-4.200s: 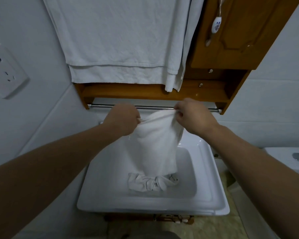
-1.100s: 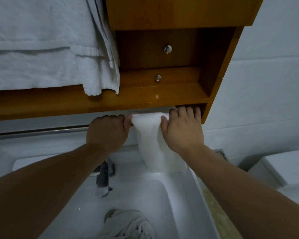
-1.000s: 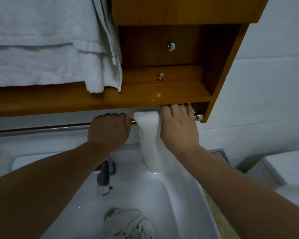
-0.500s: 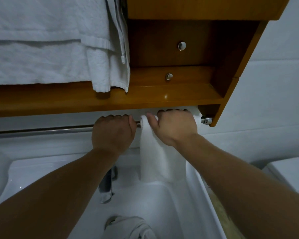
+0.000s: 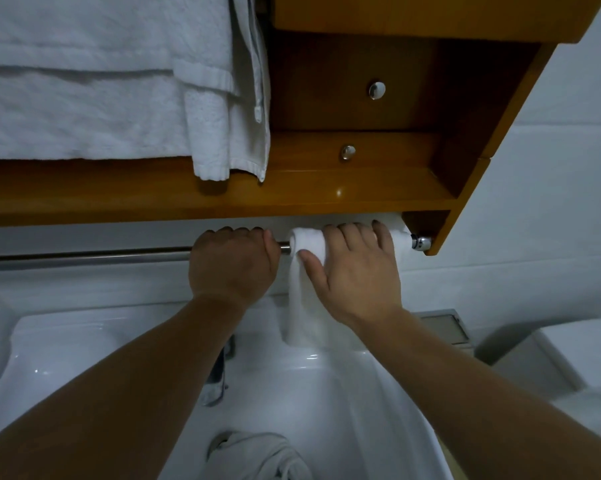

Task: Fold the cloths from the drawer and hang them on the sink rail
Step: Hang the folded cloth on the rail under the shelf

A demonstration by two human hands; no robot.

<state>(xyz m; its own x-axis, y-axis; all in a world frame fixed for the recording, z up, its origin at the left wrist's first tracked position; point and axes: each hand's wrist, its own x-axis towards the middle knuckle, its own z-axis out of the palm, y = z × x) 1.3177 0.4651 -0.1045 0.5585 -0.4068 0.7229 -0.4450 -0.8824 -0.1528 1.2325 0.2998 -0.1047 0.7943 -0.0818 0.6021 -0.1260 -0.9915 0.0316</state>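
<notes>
A folded white cloth hangs over the right end of the chrome sink rail, its tail reaching down to the sink's back edge. My right hand lies flat on the cloth, with the fingers stretched over the top of the rail and the thumb against the front fold. Just left of the cloth, my left hand grips the rail with its fingers curled over it. Another white cloth lies crumpled in the basin of the white sink.
A wooden shelf and cabinet sit close above the rail. Large white towels hang down at the upper left. The tap stands under my left forearm. A white toilet is at the right.
The cloth went from held up over the sink to draped on the rail's right end. In the last half second my right hand uncurled and now lies flat on the cloth.
</notes>
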